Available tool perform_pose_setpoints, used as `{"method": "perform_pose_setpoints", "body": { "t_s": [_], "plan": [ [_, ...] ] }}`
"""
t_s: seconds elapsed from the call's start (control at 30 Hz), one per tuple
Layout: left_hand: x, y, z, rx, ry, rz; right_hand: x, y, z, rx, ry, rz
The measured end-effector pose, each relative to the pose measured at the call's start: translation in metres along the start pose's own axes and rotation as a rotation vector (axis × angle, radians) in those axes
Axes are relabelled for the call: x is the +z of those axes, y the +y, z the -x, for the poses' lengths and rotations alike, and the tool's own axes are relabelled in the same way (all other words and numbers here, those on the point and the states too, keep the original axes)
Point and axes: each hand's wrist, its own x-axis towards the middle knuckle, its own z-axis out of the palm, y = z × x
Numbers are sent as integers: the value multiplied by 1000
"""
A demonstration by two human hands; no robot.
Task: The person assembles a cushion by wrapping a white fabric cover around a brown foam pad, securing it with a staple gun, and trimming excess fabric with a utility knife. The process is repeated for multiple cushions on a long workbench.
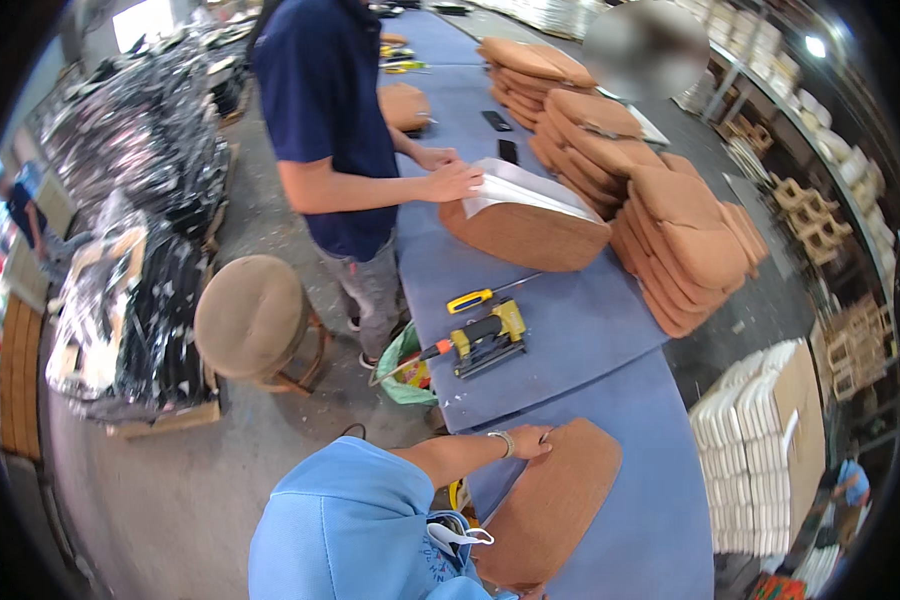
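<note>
A brown fabric-covered cushion (562, 482) lies on the blue padded table in front of me. My left hand (531, 442) is closed on its far-left end, with a small dark spot at the fingertips that I cannot make out. Only a sliver of my right hand (532, 592) shows at the cushion's near end, by the lower edge; its fingers are hidden. Farther up the table lie a yellow and black staple gun (488, 338) with an orange hose fitting and a yellow-handled screwdriver (482, 297).
Across the table, a co-worker in dark blue (330, 130) holds white lining on another brown cushion (525, 232). Stacks of brown cushions (685, 235) line the table's right side. A round stool (252, 318) and green bag (406, 375) stand left; white stacked pieces (745, 450) stand right.
</note>
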Motion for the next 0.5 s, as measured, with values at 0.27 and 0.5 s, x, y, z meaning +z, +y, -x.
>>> {"method": "perform_pose_setpoints", "body": {
  "t_s": [0.27, 0.5],
  "plan": [
    [107, -56, 76, -149, 710, 98, -72, -41, -118, -313, -360, 241],
    [136, 0, 176, -506, 481, 287, -71, -51, -167, -392, -527, 327]
  ]
}}
